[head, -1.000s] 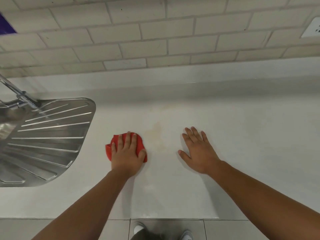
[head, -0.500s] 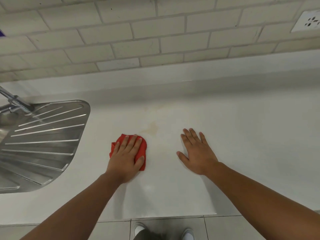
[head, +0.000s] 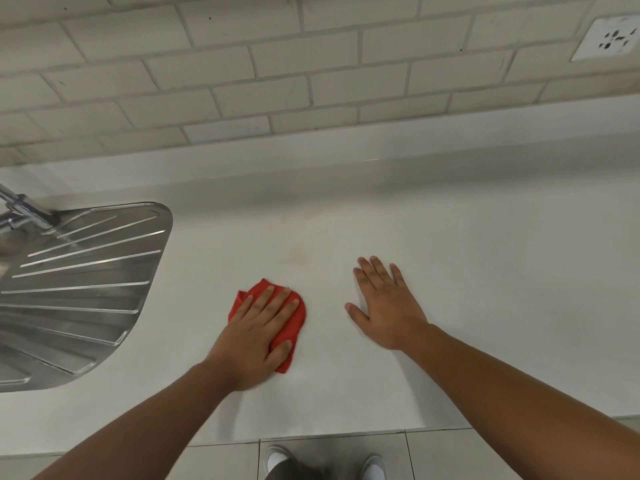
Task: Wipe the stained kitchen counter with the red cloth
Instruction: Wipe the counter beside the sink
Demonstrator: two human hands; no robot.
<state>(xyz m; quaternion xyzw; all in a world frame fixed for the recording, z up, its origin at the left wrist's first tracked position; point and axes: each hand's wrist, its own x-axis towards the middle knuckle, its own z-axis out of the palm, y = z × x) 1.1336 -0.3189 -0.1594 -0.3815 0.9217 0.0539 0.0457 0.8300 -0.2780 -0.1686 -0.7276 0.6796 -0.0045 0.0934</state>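
On the counter [head: 485, 271], left hand [head: 256, 337] presses the cloth [head: 294, 323], fingers straight, slightly spread; right hand [head: 388, 306] lies flat, fingers splayed.

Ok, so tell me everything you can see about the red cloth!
The red cloth is soft-looking fabric, bunched into a rumpled pad. It lies on the pale counter, right of the steel drainboard. The left hand presses on it with straight fingers, covering most of it.

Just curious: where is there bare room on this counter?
Counter right of the right hand, and behind both hands to the tiled wall, is bare. Tighter between drainboard and left hand pressing the red cloth.
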